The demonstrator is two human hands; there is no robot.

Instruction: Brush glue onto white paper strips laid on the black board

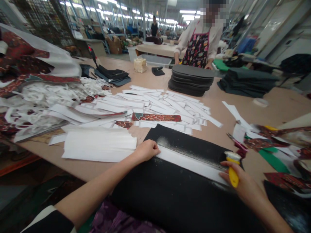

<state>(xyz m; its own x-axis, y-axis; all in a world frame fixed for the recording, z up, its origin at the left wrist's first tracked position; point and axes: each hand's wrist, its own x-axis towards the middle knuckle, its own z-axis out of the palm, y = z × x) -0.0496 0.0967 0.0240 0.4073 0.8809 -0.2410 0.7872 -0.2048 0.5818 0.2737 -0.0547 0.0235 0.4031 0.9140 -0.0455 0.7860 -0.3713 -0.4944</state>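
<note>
Along the white strip [188,164], left hand [147,150] pinches; right hand [246,184] holds brush [233,175].

- Along the upper edge, rows of white strip lights [190,12] run back into the distance.
- At upper centre, a slim upright post [143,19] rises in the blurred depth of the room.
- Below it is a cream-topped table [157,48], a clear plastic tub [157,60] just in front.
- Upper right, a pale wall [286,48].
- Across the middle, a broad tan worktable [157,83].
</note>
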